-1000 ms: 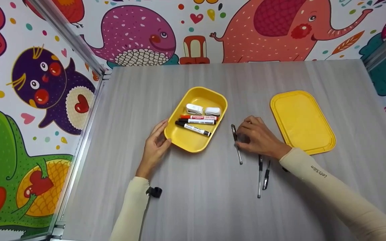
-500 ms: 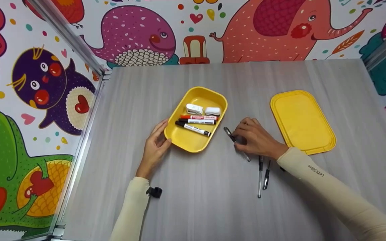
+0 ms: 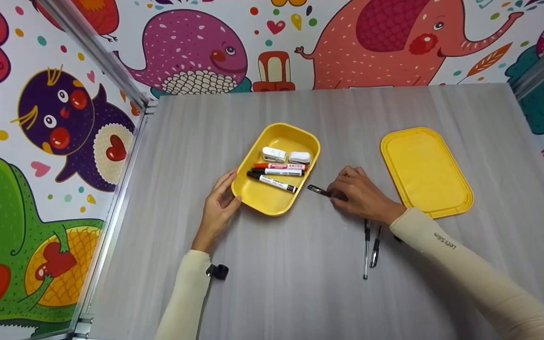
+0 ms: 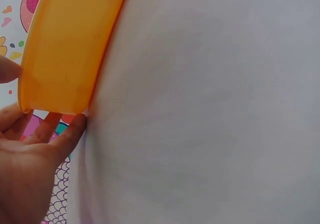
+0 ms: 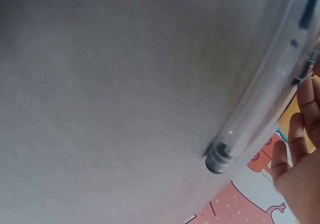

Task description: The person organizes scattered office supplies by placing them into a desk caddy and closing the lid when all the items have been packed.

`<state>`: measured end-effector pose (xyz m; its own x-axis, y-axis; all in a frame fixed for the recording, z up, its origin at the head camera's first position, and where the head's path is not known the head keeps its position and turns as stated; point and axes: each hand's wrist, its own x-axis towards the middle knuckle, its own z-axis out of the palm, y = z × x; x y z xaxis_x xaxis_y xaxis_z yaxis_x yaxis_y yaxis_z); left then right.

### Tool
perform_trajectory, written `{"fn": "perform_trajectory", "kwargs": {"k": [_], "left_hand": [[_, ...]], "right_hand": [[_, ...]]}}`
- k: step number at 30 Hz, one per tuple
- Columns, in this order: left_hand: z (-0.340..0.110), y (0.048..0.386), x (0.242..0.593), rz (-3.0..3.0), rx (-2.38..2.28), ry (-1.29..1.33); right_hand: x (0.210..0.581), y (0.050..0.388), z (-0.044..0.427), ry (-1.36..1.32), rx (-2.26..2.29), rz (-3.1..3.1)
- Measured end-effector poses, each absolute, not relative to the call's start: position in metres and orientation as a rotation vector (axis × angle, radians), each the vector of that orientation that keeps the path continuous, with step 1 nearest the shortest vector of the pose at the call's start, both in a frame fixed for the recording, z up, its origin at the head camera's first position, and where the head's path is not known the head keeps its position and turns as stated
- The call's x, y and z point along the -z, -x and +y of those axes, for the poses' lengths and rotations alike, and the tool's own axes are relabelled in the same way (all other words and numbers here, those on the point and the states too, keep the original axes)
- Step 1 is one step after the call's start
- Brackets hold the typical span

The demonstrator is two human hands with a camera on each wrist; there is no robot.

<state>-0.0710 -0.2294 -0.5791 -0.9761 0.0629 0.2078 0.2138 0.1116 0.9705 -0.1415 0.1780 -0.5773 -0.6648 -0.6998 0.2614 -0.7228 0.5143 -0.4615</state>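
My left hand (image 3: 217, 208) holds the near-left corner of a yellow plastic box (image 3: 265, 203), its thumb and fingers against the walls. Inside the box lie a red marker (image 3: 281, 165), a black-capped marker (image 3: 279, 171), another black-capped marker (image 3: 272, 181) and two small white objects of unclear kind. To the right of the box, my right hand (image 3: 361, 193) pinches a black-capped pen (image 3: 318, 190) by its middle; the palm hides its rear end. A clear pen barrel (image 5: 250, 114) fills part of the right wrist view; which pen it belongs to, I cannot tell.
Two more pens, one long and clear (image 3: 366, 250) and one short and dark (image 3: 375, 252), lie below the right forearm on the grey table (image 3: 291, 283). A yellow lid (image 3: 428, 170) lies to the right. Walls with cartoon animals stand behind and at the left.
The pen in my right hand has swung from nearly upright in the view to lying crosswise, its cap end now nearer the box. My left hand and the box have stayed put.
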Motion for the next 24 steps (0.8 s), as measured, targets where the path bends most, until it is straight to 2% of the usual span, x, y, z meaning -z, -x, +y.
{"fn": "perform_trajectory", "kwargs": {"k": [15,24], "left_hand": [[-0.227,0.070,0.578,-2.295,1.981,0.210],[-0.228,0.070,0.578,-2.289,1.995,0.211]], "right_hand": [[0.565,0.145,0.180,-1.319,-0.819,-2.460],[0.551,0.148,0.176,-1.260,-0.856,-2.309]]}}
